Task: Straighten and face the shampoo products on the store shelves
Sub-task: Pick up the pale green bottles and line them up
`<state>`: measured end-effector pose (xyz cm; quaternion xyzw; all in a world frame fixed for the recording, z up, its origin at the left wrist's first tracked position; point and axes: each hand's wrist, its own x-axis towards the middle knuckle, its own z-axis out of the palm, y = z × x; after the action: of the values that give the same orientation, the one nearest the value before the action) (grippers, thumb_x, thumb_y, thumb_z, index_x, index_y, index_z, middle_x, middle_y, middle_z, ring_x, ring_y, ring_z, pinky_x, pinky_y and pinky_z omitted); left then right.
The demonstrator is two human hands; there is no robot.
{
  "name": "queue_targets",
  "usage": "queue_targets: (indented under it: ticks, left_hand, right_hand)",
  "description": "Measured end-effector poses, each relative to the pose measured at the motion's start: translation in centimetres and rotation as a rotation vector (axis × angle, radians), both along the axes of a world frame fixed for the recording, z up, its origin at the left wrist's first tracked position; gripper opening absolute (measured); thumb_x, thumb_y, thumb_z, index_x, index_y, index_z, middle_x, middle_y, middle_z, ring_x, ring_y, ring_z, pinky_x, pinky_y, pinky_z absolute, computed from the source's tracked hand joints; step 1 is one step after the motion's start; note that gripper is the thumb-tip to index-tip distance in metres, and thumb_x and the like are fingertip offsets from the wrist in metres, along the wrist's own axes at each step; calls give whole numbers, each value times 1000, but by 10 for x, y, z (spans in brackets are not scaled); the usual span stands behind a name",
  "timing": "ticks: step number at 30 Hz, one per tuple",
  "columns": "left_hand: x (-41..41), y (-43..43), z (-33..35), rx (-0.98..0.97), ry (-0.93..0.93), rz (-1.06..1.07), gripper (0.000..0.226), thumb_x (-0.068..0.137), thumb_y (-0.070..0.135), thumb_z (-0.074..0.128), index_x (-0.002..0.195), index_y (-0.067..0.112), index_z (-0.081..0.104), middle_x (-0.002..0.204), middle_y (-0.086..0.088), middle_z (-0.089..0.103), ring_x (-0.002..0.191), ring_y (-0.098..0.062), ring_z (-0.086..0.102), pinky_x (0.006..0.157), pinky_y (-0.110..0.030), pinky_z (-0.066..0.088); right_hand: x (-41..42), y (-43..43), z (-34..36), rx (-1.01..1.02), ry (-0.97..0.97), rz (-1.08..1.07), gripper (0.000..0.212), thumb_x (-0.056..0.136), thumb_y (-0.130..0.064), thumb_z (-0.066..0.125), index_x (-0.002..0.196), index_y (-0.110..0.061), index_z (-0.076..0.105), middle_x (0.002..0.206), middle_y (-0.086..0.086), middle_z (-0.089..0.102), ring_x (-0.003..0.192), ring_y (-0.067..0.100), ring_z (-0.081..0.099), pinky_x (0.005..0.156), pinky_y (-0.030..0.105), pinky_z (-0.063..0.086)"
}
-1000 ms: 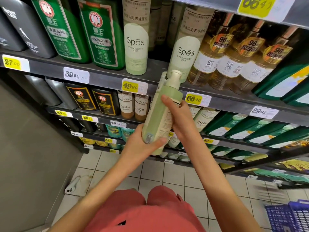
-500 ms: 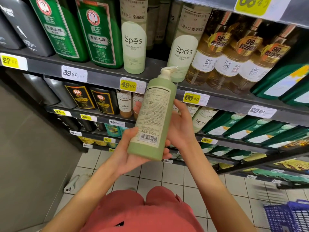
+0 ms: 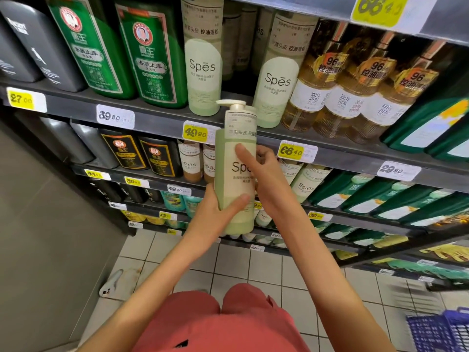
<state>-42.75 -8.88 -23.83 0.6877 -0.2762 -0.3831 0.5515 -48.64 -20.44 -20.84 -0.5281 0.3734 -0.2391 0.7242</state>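
I hold a pale green Spes pump bottle (image 3: 234,174) upright in front of the shelves, its front label facing me. My left hand (image 3: 218,212) grips its lower part from the left, thumb across the front. My right hand (image 3: 264,174) wraps the right side, thumb lying over the label. Two matching Spes bottles, one on the left (image 3: 203,72) and one on the right (image 3: 276,80), stand on the upper shelf (image 3: 157,118) with a dark gap between them, just above the held bottle's pump.
Green bottles (image 3: 149,54) stand left of the Spes pair and amber bottles (image 3: 337,87) right. Lower shelves hold brown-capped Spes bottles (image 3: 193,163) and lying green bottles (image 3: 368,196). A blue basket (image 3: 441,331) sits at bottom right; a white phone (image 3: 111,285) lies on the tiled floor.
The bottle was turned from its back label with the barcode to its front label and brought upright. It also rose closer to the gap on the upper shelf.
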Motion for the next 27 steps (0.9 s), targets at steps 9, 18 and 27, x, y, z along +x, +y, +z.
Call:
queue_targets:
  ticks: [9,18,27]
  left_hand:
    - [11,10,-2,-155,657,-195,50,81,29,57,128,17,48,117,-5,67,109,-19,63,81,-34,57]
    - [27,15,-15,-45,172,-204,67,72,25,71,133,22,44,123,6,63,113,-7,59,92,-27,49]
    - [38,8,-10,-93,-97,-158,62,68,-1,77,123,10,50,115,2,64,106,-7,61,88,-21,50]
  right_hand:
    - [-20,9,-18,46,-60,275,37,85,-34,59,118,-19,55,109,0,70,99,13,67,84,27,55]
    - [-38,11,-21,-158,-15,444,57,83,-35,62,132,-46,36,121,-28,60,118,3,55,91,25,51]
    - [-37,14,-25,-420,-74,448,76,83,-3,64,147,-22,26,143,-2,46,133,11,42,111,36,37]
